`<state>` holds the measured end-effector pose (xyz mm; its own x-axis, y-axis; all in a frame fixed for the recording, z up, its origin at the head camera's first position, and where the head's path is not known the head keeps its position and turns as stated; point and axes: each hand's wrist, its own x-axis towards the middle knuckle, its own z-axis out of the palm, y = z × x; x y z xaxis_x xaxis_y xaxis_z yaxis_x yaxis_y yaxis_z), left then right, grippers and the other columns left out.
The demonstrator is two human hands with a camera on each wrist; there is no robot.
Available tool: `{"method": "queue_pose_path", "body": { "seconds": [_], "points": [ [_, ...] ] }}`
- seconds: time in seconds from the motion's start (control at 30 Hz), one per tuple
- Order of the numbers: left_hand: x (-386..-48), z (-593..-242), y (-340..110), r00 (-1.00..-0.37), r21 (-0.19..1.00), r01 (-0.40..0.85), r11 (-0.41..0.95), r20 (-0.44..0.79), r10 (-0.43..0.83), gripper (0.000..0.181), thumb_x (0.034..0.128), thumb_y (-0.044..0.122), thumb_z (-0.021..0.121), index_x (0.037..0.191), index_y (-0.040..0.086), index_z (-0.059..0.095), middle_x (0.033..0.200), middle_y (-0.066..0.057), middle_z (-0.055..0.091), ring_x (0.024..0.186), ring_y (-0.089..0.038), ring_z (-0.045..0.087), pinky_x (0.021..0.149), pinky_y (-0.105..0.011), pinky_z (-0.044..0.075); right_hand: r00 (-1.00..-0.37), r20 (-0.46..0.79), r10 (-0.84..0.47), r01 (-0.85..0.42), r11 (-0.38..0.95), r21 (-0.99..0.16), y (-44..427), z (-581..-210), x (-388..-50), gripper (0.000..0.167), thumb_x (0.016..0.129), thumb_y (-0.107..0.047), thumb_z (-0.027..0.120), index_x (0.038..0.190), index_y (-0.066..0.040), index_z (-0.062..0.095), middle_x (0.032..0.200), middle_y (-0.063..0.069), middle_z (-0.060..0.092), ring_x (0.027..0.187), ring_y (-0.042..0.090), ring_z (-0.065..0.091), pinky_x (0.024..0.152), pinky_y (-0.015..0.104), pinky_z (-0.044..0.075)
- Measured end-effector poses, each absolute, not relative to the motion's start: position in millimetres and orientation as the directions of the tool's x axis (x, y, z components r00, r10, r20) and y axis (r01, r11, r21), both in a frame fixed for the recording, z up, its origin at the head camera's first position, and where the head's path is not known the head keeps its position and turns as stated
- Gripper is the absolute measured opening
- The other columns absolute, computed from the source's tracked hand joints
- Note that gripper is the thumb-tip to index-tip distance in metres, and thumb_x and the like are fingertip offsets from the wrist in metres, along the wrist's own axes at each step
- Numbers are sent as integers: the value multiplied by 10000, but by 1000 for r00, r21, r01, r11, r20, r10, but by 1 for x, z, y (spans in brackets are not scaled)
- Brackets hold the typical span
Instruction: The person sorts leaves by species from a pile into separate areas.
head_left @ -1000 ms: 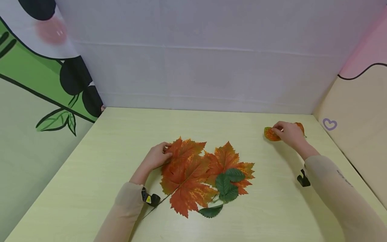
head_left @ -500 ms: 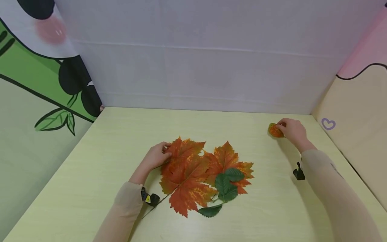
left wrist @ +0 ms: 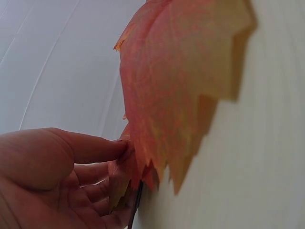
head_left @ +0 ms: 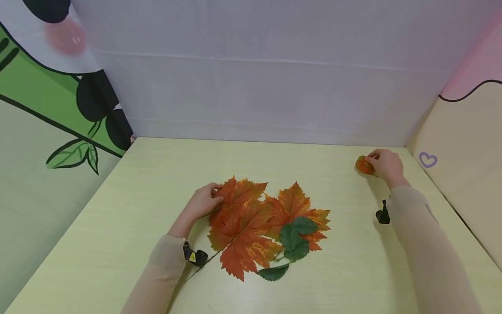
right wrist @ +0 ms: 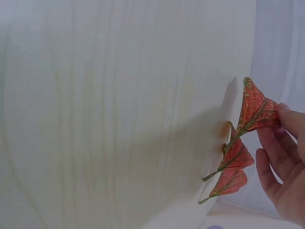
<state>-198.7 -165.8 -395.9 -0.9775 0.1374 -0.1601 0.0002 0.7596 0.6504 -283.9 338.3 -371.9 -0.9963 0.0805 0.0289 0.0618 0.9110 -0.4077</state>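
My left hand pinches the upper left edge of an orange artificial maple leaf on the table; the left wrist view shows the thumb on a leaf behind a larger maple leaf. Another orange maple leaf lies to the right, partly under a sprig of green toothed leaves. At the back right, my right hand pinches a small orange-green leaf between thumb and fingers. In the right wrist view, other small red leaves with stems are seen close below the held leaf.
The pale wooden table meets a grey-white cloth backdrop. A printed panel stands on the left, and a beige and pink one on the right. A dark thin stem runs beside my left wrist.
My right hand has moved a little toward the back right with the small leaf. My left hand and the maple leaves have stayed in place.
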Motion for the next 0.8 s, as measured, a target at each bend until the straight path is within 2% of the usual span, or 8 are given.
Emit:
{"method": "queue_pose_path", "body": {
  "seconds": [0.43,0.8],
  "points": [
    [-198,-397,-166,-978,656,0,755,-158,137,409,897,155,546,1271,9,470,1080,-185,592,945,-282,572,791,-391,480,-990,-20,143,139,912,-386,342,-379,-291,340,925,-251,488,1058,44,593,1078,283,564,947,448,492,696,462,407],
    [-199,-396,-166,-978,659,-11,752,-164,129,404,895,154,551,1266,13,474,1084,-185,590,951,-282,569,797,-394,480,-985,-39,168,169,899,-405,349,-380,-291,416,937,-322,459,1109,44,557,1097,278,545,943,427,483,686,443,401]
  ]
}}
